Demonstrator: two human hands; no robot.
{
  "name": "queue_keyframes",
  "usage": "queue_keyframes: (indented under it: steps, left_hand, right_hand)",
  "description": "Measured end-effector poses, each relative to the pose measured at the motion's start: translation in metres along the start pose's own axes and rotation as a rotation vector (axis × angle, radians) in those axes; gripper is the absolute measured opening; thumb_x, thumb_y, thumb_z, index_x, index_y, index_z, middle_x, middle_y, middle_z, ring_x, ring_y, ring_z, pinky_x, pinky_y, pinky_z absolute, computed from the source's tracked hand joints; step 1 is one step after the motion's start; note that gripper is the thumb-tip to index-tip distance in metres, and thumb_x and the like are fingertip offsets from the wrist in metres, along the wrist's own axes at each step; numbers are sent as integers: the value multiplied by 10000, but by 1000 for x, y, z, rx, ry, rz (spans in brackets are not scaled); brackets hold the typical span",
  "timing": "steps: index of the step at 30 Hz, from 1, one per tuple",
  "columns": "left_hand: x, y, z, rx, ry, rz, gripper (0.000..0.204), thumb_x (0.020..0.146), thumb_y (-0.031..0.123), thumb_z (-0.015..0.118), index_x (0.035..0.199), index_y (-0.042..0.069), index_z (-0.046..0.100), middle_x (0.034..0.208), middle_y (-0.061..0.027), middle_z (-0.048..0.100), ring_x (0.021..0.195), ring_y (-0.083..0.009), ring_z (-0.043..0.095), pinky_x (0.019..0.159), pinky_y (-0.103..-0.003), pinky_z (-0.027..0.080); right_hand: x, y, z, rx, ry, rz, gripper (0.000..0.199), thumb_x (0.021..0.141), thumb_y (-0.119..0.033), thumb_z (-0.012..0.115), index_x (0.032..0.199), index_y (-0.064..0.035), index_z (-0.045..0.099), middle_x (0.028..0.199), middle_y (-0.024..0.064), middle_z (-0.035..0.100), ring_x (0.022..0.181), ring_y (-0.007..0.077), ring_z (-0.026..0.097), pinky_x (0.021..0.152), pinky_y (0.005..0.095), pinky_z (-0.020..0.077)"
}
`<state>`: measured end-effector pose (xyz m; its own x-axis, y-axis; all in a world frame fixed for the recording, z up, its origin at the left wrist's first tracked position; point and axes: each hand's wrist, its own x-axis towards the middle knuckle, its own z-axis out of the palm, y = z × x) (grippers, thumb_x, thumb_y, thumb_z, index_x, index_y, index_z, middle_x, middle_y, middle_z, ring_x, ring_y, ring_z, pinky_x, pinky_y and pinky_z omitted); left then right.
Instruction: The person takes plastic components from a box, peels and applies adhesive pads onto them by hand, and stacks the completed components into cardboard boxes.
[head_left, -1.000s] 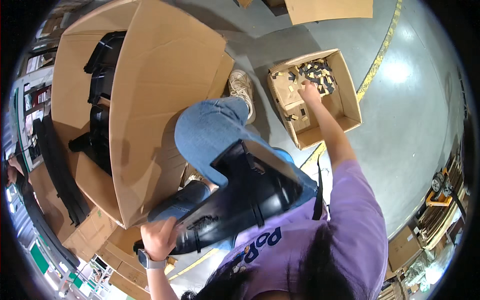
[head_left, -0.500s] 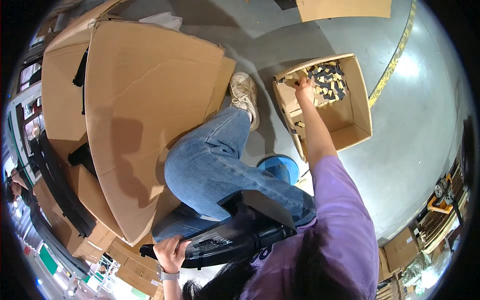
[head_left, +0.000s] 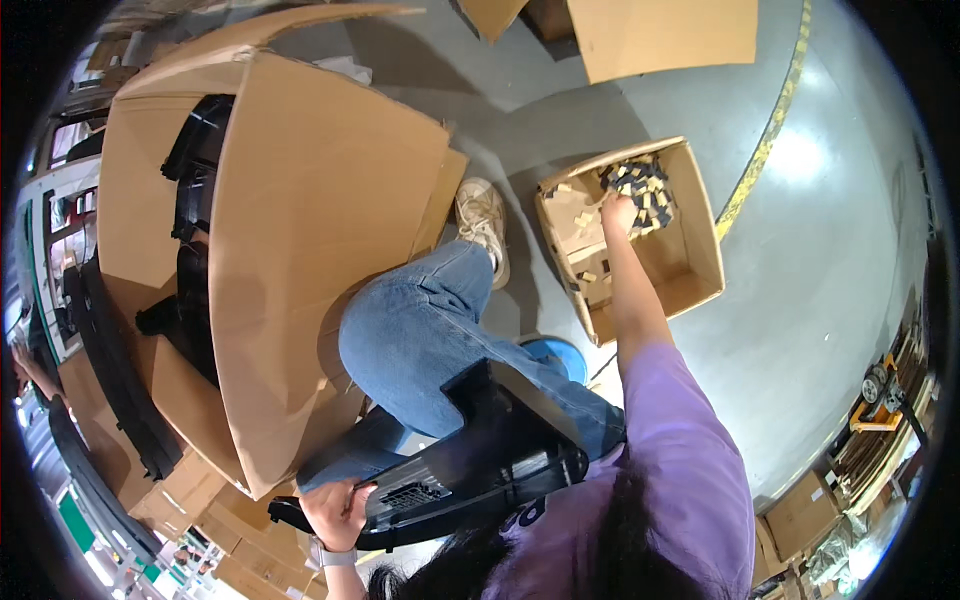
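Across my lap rests a long, glossy black plastic panel (head_left: 490,440) with a slotted grille near its left end. My left hand (head_left: 335,513) is closed on that end, thumb on top. At the far right stands an open cardboard box (head_left: 690,265) on the floor. Inside it, small black-and-tan foam pieces (head_left: 650,190) lie heaped towards the far side, with a few scattered on the left. My right hand (head_left: 619,212) is down in the box at the heap's near edge, its fingers bunched; whatever they pinch is hidden.
A large cardboard carton (head_left: 320,240) stands open at my left, with black plastic parts (head_left: 195,200) inside. Beyond it are long black strips (head_left: 120,370). A blue round stool top (head_left: 560,358) shows beside my leg. Yellow-black floor tape (head_left: 760,150) runs at the right.
My right hand has shifted from the left edge of the foam heap to its near side. The panel tilts to show more of its face, still in my left hand. The whole view has shifted slightly.
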<state>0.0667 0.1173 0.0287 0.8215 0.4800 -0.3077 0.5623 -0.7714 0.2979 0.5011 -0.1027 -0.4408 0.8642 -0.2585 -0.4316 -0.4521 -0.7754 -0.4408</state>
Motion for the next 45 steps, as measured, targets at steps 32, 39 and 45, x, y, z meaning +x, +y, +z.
queue_keyframes:
  steps: [32,39,45]
  left_hand:
    - [-118,55,-7,-1524,987,12,90,846,64,647,878,-17,624,568,80,442,527,17,336,482,-166,287]
    - [-112,49,1,-1699,907,53,103,827,68,677,860,-12,621,581,88,436,543,15,340,495,-168,280]
    - [-104,42,5,-1754,852,145,87,812,50,697,854,-11,650,553,63,470,537,-5,422,559,-171,413]
  right_hand:
    - [-554,-163,-259,713,-1131,-1770,164,816,79,623,962,24,672,988,130,625,672,126,624,533,209,523]
    - [-550,-162,-260,705,-747,-2076,237,743,114,665,932,-20,715,1049,140,586,684,144,623,549,209,548]
    - [-540,-158,-257,683,-779,-2046,261,720,119,682,938,-18,719,953,105,599,689,128,614,551,199,521]
